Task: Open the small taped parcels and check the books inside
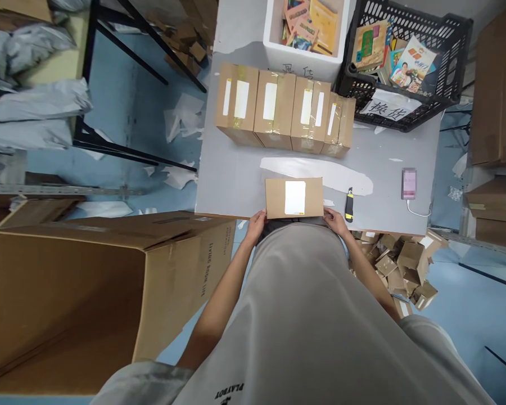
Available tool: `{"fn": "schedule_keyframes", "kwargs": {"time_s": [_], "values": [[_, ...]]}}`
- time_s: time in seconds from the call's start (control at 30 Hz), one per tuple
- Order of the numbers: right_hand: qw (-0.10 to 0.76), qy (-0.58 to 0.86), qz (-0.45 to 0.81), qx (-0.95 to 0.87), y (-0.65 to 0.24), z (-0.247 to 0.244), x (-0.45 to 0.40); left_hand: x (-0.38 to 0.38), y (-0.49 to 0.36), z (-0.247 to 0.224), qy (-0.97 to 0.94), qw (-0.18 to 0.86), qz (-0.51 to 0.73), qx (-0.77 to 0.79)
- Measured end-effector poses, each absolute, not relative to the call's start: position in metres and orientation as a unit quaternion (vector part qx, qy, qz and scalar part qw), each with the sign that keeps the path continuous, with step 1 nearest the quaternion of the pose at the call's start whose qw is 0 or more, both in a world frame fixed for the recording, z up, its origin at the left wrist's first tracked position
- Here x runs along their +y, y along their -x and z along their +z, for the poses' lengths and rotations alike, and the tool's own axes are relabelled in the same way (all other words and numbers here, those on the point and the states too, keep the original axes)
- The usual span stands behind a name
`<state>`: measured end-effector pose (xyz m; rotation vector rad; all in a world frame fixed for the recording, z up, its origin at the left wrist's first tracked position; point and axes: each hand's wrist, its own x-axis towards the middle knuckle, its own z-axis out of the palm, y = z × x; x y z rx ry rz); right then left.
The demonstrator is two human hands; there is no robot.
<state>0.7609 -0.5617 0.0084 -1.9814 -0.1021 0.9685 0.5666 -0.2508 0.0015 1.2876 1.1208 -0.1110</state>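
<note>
A small brown cardboard box [275, 198] with a white label lies at the front edge of the table, right in front of my body. My left hand [257, 227] is at its near left corner, fingers closed against it. At the opposite near corner, my right hand [335, 221] pinches the box's side. A black and yellow box cutter [349, 205] lies just beyond my right hand. Behind the box a flat strip of white paper [316, 173] rests on the tabletop. My palms and the box's underside are hidden.
Several taped cartons [277, 121] stand in a row on the grey table [231, 174]. Behind them are a white bin [303, 61] and a black crate [453, 62] of books. A phone [409, 184] charges at right. A large open carton [185, 281] stands at left.
</note>
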Motion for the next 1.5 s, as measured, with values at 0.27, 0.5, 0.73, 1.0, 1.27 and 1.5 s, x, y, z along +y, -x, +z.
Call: {"fn": "schedule_keyframes", "kwargs": {"time_s": [0.27, 0.5, 0.73, 1.0, 1.27, 1.5], "values": [[0.402, 0.832, 0.342, -0.173, -0.764, 0.033, -0.552, -0.253, -0.573, 0.014, -0.577, 0.64, 0.004, 0.507], [0.421, 0.858, 0.242, -0.166, -0.778, 0.084, -0.528, -0.246, -0.577, 0.047, -0.659, 0.598, 0.122, 0.439], [0.333, 0.896, 0.224, -0.19, -0.79, 0.096, -0.516, -0.237, -0.586, 0.044, -0.731, 0.536, 0.095, 0.412], [0.365, 0.876, 0.271, -0.161, -0.796, 0.057, -0.534, -0.238, -0.58, 0.014, -0.681, 0.594, 0.077, 0.422], [0.353, 0.856, 0.356, -0.128, -0.785, 0.02, -0.563, -0.235, -0.559, -0.018, -0.656, 0.607, -0.014, 0.449], [0.39, 0.819, 0.395, -0.146, -0.773, 0.013, -0.554, -0.252, -0.569, -0.012, -0.675, 0.62, -0.032, 0.398]]}}
